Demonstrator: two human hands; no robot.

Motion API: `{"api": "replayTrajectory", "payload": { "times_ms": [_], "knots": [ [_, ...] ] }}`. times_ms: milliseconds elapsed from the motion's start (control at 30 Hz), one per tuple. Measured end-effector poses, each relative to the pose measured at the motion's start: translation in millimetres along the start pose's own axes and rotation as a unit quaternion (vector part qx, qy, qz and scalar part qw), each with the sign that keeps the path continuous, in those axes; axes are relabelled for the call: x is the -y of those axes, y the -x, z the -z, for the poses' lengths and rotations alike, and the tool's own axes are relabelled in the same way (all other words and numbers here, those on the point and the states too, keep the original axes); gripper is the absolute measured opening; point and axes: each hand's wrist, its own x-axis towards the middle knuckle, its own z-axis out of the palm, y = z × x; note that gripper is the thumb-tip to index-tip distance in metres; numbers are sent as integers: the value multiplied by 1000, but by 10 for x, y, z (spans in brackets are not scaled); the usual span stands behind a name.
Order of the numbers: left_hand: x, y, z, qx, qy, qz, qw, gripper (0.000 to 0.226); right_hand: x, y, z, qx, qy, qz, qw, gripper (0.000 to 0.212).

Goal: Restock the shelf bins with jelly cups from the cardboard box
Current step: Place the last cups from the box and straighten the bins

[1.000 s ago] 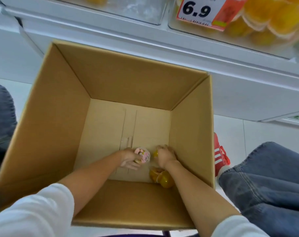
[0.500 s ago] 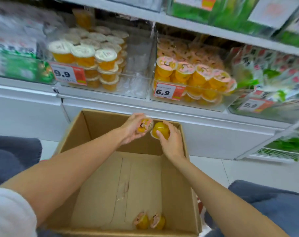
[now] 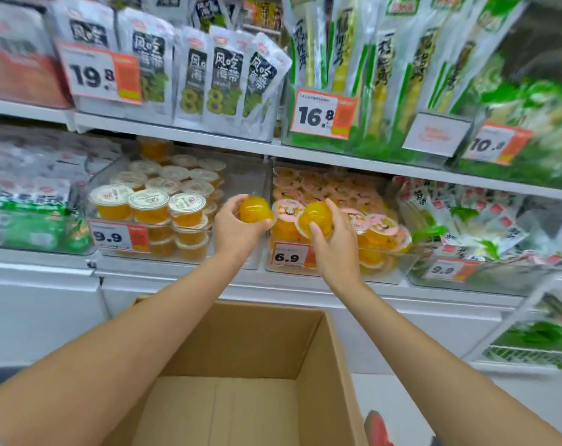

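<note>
My left hand (image 3: 236,231) grips a yellow jelly cup (image 3: 255,209), bottom toward me, in front of the gap between two clear shelf bins. My right hand (image 3: 332,244) grips a second yellow jelly cup (image 3: 315,217) at the front left corner of the 6.9 bin (image 3: 398,263), which is piled with pink-lidded jelly cups (image 3: 379,225). The open cardboard box (image 3: 263,339) stands below my forearms; only its far wall and part of its floor show.
Left of the 6.9 bin, the 9.9 bin (image 3: 241,175) holds white-lidded jelly cups (image 3: 149,206). Bagged snacks and price tags fill the upper shelf (image 3: 183,133). Green packets lie to both sides. A white shelf base (image 3: 41,304) runs behind the box. A red shoe (image 3: 377,428) shows at bottom right.
Both hands lifted a jelly cup each out of the box and rose to the bins. My view tilted up from the box floor to the shelves.
</note>
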Motion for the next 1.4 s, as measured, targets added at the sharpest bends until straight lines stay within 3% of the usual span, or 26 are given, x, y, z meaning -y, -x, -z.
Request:
{"api": "replayTrajectory", "payload": {
  "times_ms": [300, 433, 533, 667, 767, 867, 1233, 1400],
  "knots": [
    [284, -936, -320, -47, 25, -4, 999, 70, -45, -1142, -451, 32, 72, -10, 997, 56],
    [305, -1275, -471, -35, 71, 9, 997, 38, -171, -1535, -673, 47, 71, -48, 995, 47],
    [355, -1484, -550, -29, 107, 31, 993, 28, -258, -1769, -842, 70, 108, -50, 990, 55],
    [444, -1662, -563, -36, 144, 28, 989, 37, -289, -2064, -1047, 78, 168, -48, 982, 54],
    [538, -1730, -533, -46, 95, -16, 994, 55, -309, -2192, -1156, 75, 169, -35, 982, 51],
    [546, -1730, -545, -55, 80, -7, 995, 67, -330, -2286, -1184, 81, 178, -37, 980, 46],
    [378, -1634, -569, -26, 145, 34, 989, 60, -317, -2455, -1276, 94, 195, -56, 975, 54],
    [331, -1584, -544, -37, 176, 24, 983, 57, -225, -2238, -1183, 59, 137, 9, 989, 40]
  ]
}}
